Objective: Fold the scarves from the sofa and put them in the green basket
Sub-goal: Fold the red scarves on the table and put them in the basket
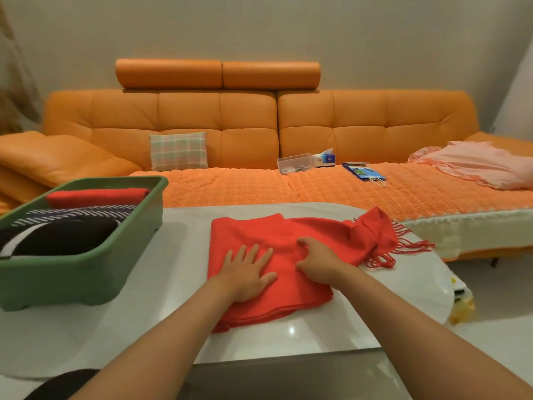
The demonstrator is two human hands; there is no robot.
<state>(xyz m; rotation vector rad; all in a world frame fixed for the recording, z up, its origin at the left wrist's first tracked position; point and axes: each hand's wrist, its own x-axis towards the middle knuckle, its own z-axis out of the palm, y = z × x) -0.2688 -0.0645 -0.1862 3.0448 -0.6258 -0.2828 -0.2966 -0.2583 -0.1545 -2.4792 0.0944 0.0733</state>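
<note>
A red fringed scarf (268,235) lies partly folded on the white table (173,284), its tasselled end bunched up at the right. My left hand (248,269) presses flat on the folded part with fingers spread. Just to its right, my right hand (317,261) has fingers curled into the cloth, gripping a fold. The green basket (86,272) stands on the table at the left and holds a red scarf (98,196), a striped dark one (78,213) and a black one (63,239), all folded.
The orange sofa (259,134) runs behind the table with a plaid cushion (178,151), a clear box (294,163), a tissue box (326,158), a blue bag (363,171) and a pink cloth (484,166). A dark object (63,383) sits at the table's near-left edge.
</note>
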